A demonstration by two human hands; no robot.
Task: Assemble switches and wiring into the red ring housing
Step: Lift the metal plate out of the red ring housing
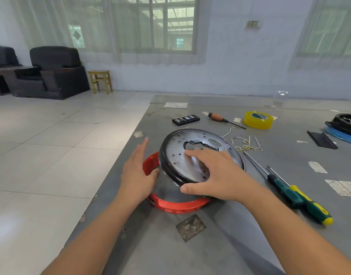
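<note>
The right hand (214,173) grasps a round metal plate (198,155), fingers spread over its face and thumb hooked on the near rim, holding it tilted so that its left edge stands above the red ring housing (178,205). The tilt looks meant to open up or close off the ring's inside, though which I cannot tell. The left hand (138,171) is released, fingers straight, its thumb side resting against the ring's left wall, probably to keep the housing from sliding on the tabletop (220,245).

The housing lies directly beneath the right hand and just right of the left hand. Beyond the right hand, a scatter of short wires (248,143) with small terminals waits within reach. To the right of that hand lie two screwdrivers (297,197). No switches show in the ring yet, so the assembly seems at an early stage.
</note>
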